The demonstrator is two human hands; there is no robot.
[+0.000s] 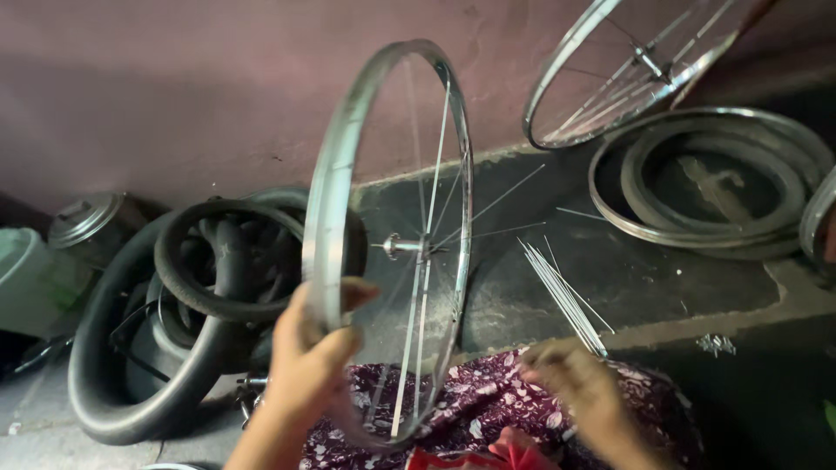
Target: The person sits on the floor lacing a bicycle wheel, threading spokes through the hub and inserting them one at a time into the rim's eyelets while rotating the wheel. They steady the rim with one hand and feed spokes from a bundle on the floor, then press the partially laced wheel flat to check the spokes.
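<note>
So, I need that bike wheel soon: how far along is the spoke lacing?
Early, it seems. The rim already carries a few spokes running to the hub, but most of it looks open. The left hand holds the rim upright on the lap; the right hand is at the bundle of loose spokes on the floor. That bundle apparently remains to be fitted.
</note>
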